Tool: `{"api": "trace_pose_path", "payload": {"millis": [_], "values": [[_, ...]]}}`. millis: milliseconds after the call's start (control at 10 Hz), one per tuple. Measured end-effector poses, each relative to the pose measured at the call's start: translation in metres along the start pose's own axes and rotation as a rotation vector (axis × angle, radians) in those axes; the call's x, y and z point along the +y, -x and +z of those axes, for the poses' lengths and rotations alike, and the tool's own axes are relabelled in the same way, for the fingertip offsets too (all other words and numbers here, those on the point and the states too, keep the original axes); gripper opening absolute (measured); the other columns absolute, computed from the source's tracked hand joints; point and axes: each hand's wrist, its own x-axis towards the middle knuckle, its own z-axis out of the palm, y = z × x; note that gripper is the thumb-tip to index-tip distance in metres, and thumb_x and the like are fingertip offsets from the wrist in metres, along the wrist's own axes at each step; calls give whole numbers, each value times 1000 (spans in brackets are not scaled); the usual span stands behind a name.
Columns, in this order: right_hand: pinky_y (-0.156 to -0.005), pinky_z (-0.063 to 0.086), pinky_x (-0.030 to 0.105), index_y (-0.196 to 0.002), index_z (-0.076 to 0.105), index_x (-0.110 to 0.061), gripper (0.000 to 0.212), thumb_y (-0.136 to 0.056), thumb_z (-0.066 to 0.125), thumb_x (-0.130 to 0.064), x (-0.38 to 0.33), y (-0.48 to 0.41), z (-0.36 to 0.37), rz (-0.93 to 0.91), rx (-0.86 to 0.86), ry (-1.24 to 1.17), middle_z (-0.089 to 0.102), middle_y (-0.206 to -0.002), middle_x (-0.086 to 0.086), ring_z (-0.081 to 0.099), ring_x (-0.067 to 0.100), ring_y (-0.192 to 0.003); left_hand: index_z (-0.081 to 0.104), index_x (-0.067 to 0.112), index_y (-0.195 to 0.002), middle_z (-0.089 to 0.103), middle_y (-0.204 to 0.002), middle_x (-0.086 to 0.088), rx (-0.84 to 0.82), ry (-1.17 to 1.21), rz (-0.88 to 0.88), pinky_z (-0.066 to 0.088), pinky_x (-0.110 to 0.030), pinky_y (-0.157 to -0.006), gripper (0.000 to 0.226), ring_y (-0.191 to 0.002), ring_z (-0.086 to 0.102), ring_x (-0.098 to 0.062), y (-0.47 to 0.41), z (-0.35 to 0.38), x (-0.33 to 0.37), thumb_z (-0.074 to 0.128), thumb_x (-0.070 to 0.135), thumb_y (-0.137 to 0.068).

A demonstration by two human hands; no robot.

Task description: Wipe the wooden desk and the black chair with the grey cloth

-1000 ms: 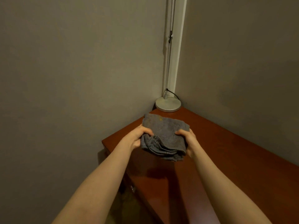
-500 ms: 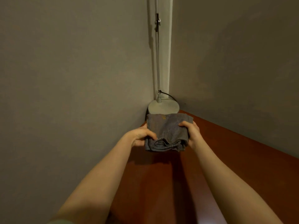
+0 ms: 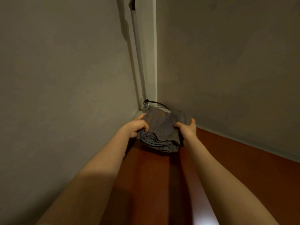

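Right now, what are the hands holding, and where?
The folded cloth: the left hand grips its left side, the right hand its right side.

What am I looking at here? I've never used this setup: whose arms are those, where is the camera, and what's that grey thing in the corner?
There is no robot here. These are a person's two bare arms, seen by one wide-angle camera worn on their head, looking forward and down. That is why the arms reach away from you, into a corner of the room. The reddish-brown surface below is the desk. The grey thing is a folded cloth. The left hand grips its left edge and the right hand grips its right edge. Behind the cloth a lamp stands in the corner. The cloth hides most of its base, and a black cable curves off beside it. Whether the cloth touches the desk or the base cannot be told.
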Motion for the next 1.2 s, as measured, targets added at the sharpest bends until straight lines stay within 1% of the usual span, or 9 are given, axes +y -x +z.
{"api": "trace_pose_path", "payload": {"millis": [100,200,300,400,500,700,900,1100,1200], "values": [[-100,44,46,-141,33,-15,73,-79,71,-5,4,-23,15,-32,45,3,52,-132,12,52,32,-118,30,27,-146,49,-121,-16,77,-35,90,41,-31,-55,87,-96,53,-35,-37,-6,5,39,-22,-75],[-102,42,45,-142,33,-15,75,-78,71,-4,7,-39,27,-56,51,33,53,-132,12,51,32,-119,35,24,-144,46,-135,-19,126,-119,176,43,-26,-51,84,-118,48,-40,-59,-10,9,40,-23,-75],[-102,43,43,-145,29,-17,78,-80,70,-6,11,-50,34,-43,49,102,50,-135,13,49,33,-121,37,18,-143,49,-133,-15,146,-167,247,51,-31,-78,71,-121,49,-33,-73,-12,5,44,-18,-83],[-100,42,40,-146,26,-14,75,-83,67,-9,13,-52,37,-95,90,254,49,-136,14,48,34,-123,34,19,-144,45,-140,-12,137,-227,278,41,-40,-106,65,-128,45,-27,-86,-16,-4,58,-3,-87],[-101,42,42,-142,30,-6,71,-81,66,-7,14,-49,40,-212,143,411,46,-136,17,46,35,-123,35,20,-142,46,-139,-12,190,-241,225,41,-41,-106,65,-125,48,-29,-91,-21,-5,64,7,-85],[-104,35,45,-147,14,-5,87,-83,69,-22,9,-44,35,-90,138,648,31,-145,20,31,39,-133,36,15,-139,49,-133,-15,292,-496,213,44,-36,-100,64,-118,50,-31,-86,-21,-9,63,11,-81],[-103,32,47,-150,1,-16,93,-86,65,-35,9,-26,32,-257,173,928,22,-147,18,26,36,-135,32,15,-137,39,-134,-11,325,-1194,393,40,-43,-100,74,-122,42,-30,-65,-16,-10,68,29,-75],[-106,31,48,-147,18,-17,80,-86,65,-40,0,-16,18,-127,76,813,22,-147,17,26,37,-134,18,21,-147,36,-140,-14,366,-1156,318,39,-45,-102,80,-125,40,-34,-51,-18,-8,62,38,-83],[-105,36,46,-142,31,-16,67,-87,63,-38,-11,-15,7,-79,33,739,30,-143,17,33,38,-131,40,17,-135,48,-131,-15,434,-893,374,45,-40,-94,52,-115,50,-32,-39,-14,3,57,29,-88]]}}
